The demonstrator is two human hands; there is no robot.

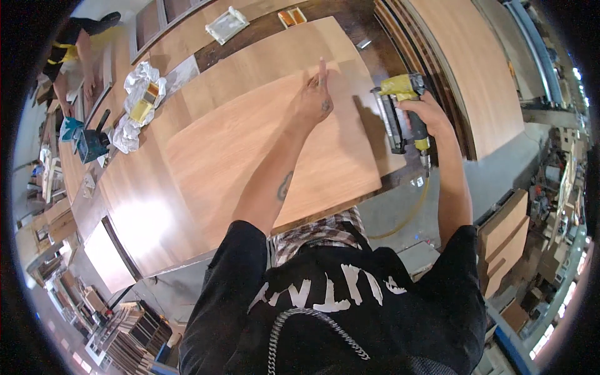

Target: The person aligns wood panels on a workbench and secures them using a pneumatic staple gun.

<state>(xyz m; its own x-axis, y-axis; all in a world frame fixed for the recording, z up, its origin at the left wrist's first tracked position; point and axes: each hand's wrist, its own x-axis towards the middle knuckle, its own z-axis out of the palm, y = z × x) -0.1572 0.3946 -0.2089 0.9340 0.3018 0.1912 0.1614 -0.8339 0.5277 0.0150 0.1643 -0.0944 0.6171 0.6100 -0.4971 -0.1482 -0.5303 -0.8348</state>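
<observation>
My right hand [431, 114] is wrapped round the handle of a yellow and black pneumatic nail gun [400, 87], held up at the right of the panels. A yellow air hose [409, 219] runs down from the grip. Under my left arm lies a light wood panel [250, 147], on top of another wood sheet [275, 62]. My left hand [315, 99] rests by the upper panel's far edge. Its index finger points away from me, and the other fingers are partly hidden. I see nothing held in it.
On the left, crumpled white plastic [128, 134] lies with a yellow box [145, 105] and a teal tool [90, 142]. A white tray [227, 25] and a small orange-filled box [292, 17] sit at the back. Stacked panels [469, 69] stand right. A co-worker's arm [84, 53] reaches in far left.
</observation>
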